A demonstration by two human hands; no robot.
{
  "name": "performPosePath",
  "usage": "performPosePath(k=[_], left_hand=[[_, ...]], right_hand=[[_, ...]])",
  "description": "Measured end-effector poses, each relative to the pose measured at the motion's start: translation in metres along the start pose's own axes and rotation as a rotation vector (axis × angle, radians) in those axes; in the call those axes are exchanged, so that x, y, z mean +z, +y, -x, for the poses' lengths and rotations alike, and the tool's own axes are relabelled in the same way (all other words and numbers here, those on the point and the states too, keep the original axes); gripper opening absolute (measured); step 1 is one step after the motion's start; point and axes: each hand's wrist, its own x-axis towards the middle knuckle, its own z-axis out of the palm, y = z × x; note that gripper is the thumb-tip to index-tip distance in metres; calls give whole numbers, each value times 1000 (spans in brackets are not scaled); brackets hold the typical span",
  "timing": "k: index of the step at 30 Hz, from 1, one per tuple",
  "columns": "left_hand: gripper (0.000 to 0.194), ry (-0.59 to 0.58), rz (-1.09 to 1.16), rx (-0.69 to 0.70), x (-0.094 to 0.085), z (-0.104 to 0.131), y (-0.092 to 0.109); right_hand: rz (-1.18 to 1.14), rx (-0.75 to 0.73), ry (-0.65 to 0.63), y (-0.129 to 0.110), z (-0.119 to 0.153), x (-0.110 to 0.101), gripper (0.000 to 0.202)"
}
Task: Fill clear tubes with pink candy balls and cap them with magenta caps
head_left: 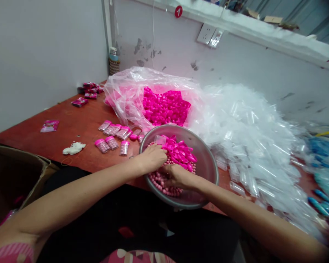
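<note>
A metal bowl (205, 160) stands at the table's front edge, holding round pink beads (160, 180) and a heap of bright pink plastic caps (181, 151). My left hand (153, 159) is over the bowl's left side with its fingers curled; what they hold is hidden. A clear plastic tube (160, 139) shows just beyond its knuckles, and I cannot tell if the hand touches it. Low among the beads, my right hand (178, 176) has its fingers bent inward close under the left hand. Its fingertips are partly hidden, so its grip's contents are unclear.
Several filled bead tubes (112, 142) lie left of the bowl. Behind it sits a plastic bag (126, 87) of pink caps (166, 107). A large pile of clear tubes (244, 135) spreads rightward. A cardboard box (41, 179) is at lower left; small packets (79, 101) lie at back left.
</note>
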Motion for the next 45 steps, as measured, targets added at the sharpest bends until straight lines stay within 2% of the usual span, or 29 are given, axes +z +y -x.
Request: performPosePath(k=[3,6,8,10,12,14,17,19,23,26,30,32,35,38,40,42,45], left_hand=[[22,129,144,-14,-11,9,5],[22,223,314,-71,-12,16,12],[22,202,426,-109,-7,18,17],[25,140,560,-107,1,18,22],[26,99,712,-102,8,17,27],[24,81,891,-157,12,16,31],[22,61,1146,-309,14,15,34],[24,35,1240,-360,13,15,34],[24,-26,1262,-337,13,15,33],[21,-42,1218,-320,13,15,34],[18,41,1182,-382,14,15,33],[15,70,1120,-366,16,14,31],[11,95,990,-284,18,14,28],[13,162,1044,-331,17,15,29],[18,219,1193,-417,14,15,31],[22,258,1307,-453,10,15,32],[26,287,1332,-418,9,15,32]], right_hand=[[-482,96,38,1,12,-13,32],[-942,140,138,2,24,-22,40],[-1104,131,239,-1,28,-25,40],[-1137,121,334,-4,31,-27,35],[-1083,120,396,-8,32,-27,27],[-1021,131,444,-10,34,-27,23],[-940,123,505,-9,42,-30,36],[-812,90,531,-6,48,-34,44],[-491,20,489,-4,56,-46,31],[-358,7,449,-4,55,-50,25],[-415,92,460,-1,51,-45,15],[-469,116,440,0,52,-43,13],[-479,122,354,2,60,-46,16],[-433,161,289,10,71,-55,27],[-296,238,327,19,75,-60,29],[-55,304,356,28,73,-62,22],[314,337,205,34,59,-59,18]])
